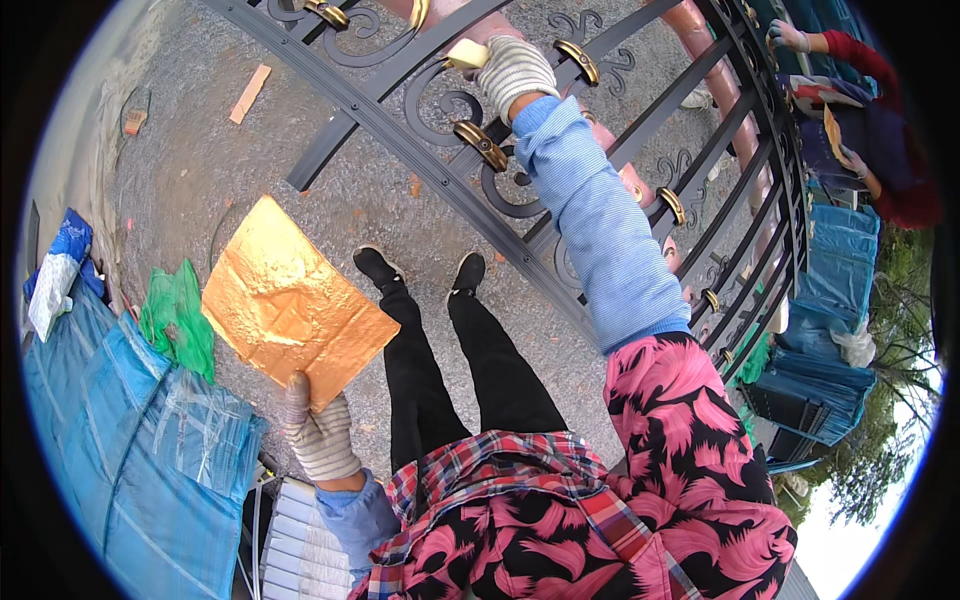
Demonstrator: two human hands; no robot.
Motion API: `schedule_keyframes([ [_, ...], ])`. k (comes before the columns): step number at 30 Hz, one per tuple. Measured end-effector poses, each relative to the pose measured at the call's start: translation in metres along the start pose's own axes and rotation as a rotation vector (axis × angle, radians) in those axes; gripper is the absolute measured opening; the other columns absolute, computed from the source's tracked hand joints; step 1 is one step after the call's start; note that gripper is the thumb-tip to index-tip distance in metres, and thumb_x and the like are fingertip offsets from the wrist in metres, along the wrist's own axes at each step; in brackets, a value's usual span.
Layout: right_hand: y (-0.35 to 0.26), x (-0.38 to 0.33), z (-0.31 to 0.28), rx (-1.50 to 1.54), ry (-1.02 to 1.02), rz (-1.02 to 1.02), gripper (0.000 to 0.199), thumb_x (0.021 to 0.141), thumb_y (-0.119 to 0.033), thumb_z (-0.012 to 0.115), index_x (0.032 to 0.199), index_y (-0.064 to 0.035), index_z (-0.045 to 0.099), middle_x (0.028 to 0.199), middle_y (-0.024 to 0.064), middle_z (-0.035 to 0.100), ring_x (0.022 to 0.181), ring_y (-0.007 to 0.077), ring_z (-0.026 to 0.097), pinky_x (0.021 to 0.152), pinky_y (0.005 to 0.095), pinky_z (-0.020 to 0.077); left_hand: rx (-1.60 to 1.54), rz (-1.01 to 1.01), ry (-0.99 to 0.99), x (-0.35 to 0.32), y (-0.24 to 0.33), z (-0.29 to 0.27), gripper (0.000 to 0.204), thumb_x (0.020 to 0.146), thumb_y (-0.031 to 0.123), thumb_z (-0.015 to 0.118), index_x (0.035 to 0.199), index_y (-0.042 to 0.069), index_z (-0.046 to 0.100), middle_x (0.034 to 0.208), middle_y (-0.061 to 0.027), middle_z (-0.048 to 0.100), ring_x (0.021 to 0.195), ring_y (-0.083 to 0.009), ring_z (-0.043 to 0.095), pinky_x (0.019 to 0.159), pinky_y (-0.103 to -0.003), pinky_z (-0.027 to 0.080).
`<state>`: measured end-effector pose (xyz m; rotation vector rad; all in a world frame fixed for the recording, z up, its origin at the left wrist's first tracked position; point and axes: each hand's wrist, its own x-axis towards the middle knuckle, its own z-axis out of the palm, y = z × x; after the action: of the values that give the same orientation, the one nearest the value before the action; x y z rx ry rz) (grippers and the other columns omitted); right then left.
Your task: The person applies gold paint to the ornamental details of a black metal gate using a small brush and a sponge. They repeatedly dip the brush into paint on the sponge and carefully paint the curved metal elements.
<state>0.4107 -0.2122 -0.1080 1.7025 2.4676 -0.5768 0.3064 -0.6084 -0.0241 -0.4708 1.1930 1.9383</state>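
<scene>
**Gloved hands at the black iron gate**

Head view: left hand (318,432), gloved, pinching the lower corner of a crinkled gold sheet (290,303), fingers closed on it, sheet held flat out over the gravel ground (200,160). Right hand (512,70), gloved too, stretched up in a blue sleeve (600,220), clamped around a small pale block (466,54) and pressing it against the scrollwork of the black gate (430,150) (gold collars dotted along the bars). Black shoes (420,272) planted just short of the gate's lower rail. Green bag (178,318) and blue tarpaulin (130,440) off to the left, touching each other. Another person's gloved hand (790,38), red sleeve, at the gate's far top right, well apart.
</scene>
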Motion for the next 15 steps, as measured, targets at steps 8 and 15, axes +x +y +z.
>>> schedule_keyframes([
  [8,0.012,0.000,-0.010,0.144,0.107,-0.096,0.042,0.064,-0.026,0.073,0.096,-0.0033,0.059,0.088,0.0167,0.062,0.082,0.0304,0.060,0.074,0.0356,0.0479,0.006,0.030,-0.010,0.000,-0.009,0.007,0.057,0.073,0.006,0.063,0.123,0.000,0.036,0.119,-0.0125,0.046,0.111,-0.0236,0.043,0.100,-0.037,0.031],
  [15,0.019,-0.012,-0.029,0.209,0.161,-0.146,0.038,0.058,-0.016,0.076,0.092,-0.0065,0.063,0.088,0.0152,0.062,0.079,0.0294,0.060,0.071,0.0357,0.0494,0.023,0.053,-0.016,-0.001,-0.009,0.019,0.059,0.073,0.008,0.063,0.124,0.002,0.036,0.120,-0.0120,0.045,0.111,-0.0245,0.044,0.099,-0.038,0.032],
])
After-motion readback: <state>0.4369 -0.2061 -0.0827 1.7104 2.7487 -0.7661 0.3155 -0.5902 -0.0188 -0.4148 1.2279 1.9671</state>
